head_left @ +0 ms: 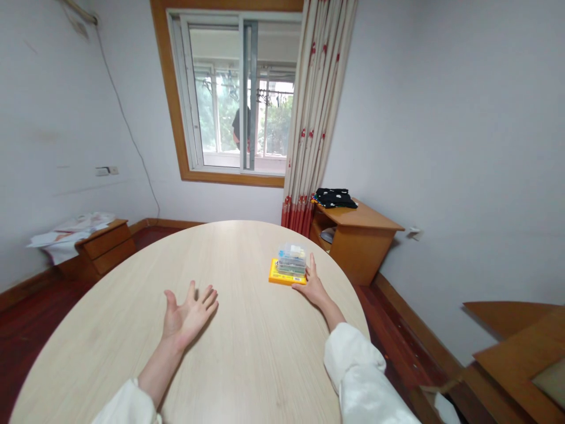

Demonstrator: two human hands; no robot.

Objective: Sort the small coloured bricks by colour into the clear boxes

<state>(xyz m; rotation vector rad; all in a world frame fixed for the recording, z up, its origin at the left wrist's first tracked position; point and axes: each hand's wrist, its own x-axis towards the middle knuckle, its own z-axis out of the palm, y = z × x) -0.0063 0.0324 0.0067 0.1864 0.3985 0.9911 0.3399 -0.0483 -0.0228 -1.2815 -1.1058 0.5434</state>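
A flat yellow box [278,277] lies on the round pale wooden table [247,353], right of the middle. Clear plastic cases [292,259] are stacked on top of it, with something blue inside the upper part. My right hand [314,287] is at the right side of this stack, thumb near the box's front edge and fingers spread along the side; whether it touches cannot be made out. My left hand [188,315] is over the left part of the table, palm turned up, fingers spread, holding nothing.
Behind the table at the right stands a wooden cabinet [359,247] with black patterned cloth [334,198] on it. Papers [73,232] lie on a low drawer unit [108,244] at the left. A curtain [315,118] hangs beside the window.
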